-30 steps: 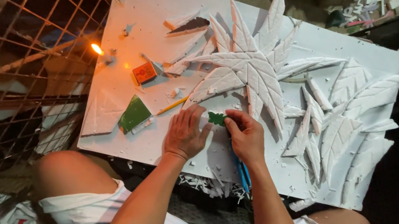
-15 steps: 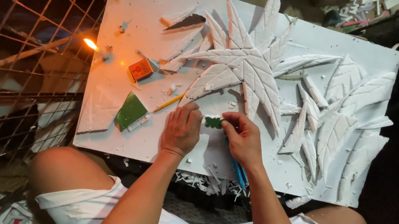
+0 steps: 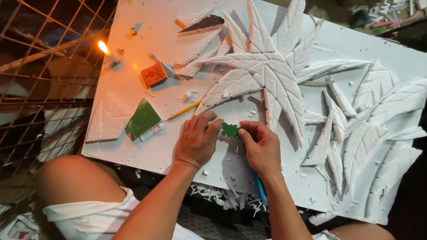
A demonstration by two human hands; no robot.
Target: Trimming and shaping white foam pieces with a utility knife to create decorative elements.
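Observation:
A large white foam board point(image 3: 151, 5) lies across my lap, covered with carved white foam leaves point(image 3: 273, 72). My left hand point(image 3: 196, 142) rests flat on the board near its front edge, fingertips touching a small green piece point(image 3: 230, 131). My right hand point(image 3: 260, 149) pinches that green piece from the right side. A blue tool point(image 3: 260, 186) runs along under my right wrist; whether the hand also grips it I cannot tell.
On the left part of the board lie a yellow pencil point(image 3: 183, 110), a green flat block point(image 3: 144, 120), a small orange box point(image 3: 154, 75) and a lit candle point(image 3: 104, 48). A wire grid fence point(image 3: 17, 53) stands at left. Foam scraps point(image 3: 217, 195) litter the front edge.
The view has shifted slightly. Both hands stay at the green piece, with the left fingertips closing in beside it.

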